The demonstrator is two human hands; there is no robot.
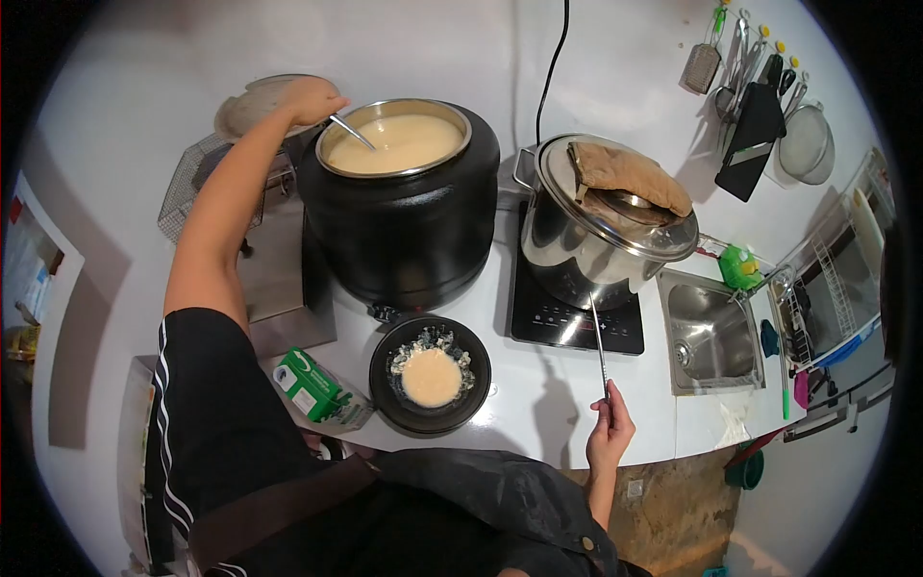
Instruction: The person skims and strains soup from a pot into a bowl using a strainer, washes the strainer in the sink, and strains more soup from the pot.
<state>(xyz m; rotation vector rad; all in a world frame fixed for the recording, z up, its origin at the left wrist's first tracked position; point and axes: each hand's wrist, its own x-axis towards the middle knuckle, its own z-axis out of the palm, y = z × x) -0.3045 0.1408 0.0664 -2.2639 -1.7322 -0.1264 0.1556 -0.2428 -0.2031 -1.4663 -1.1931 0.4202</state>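
Note:
My left hand (313,100) is closed round a metal handle (352,131), perhaps a ladle's; its lower end is hidden in the creamy, pale yellow liquid (409,137). That liquid fills a big black soup kettle (399,231) with a steel rim. My right hand (610,433) grips a thin metal utensil (601,351), pointing up toward the steel stockpot (577,245); its far end is hard to make out against the pot. Between my arms, a black bowl (385,409) holds pale liquid with white lumps on its sides. Beside it stands a green and white carton (312,385).
The lidded stockpot, with a brown cloth (630,178) on top, sits on a black induction cooker (615,332). To its right is a steel sink (711,332). A wire basket (197,192) is at left. Utensils and a strainer (806,144) hang on the wall.

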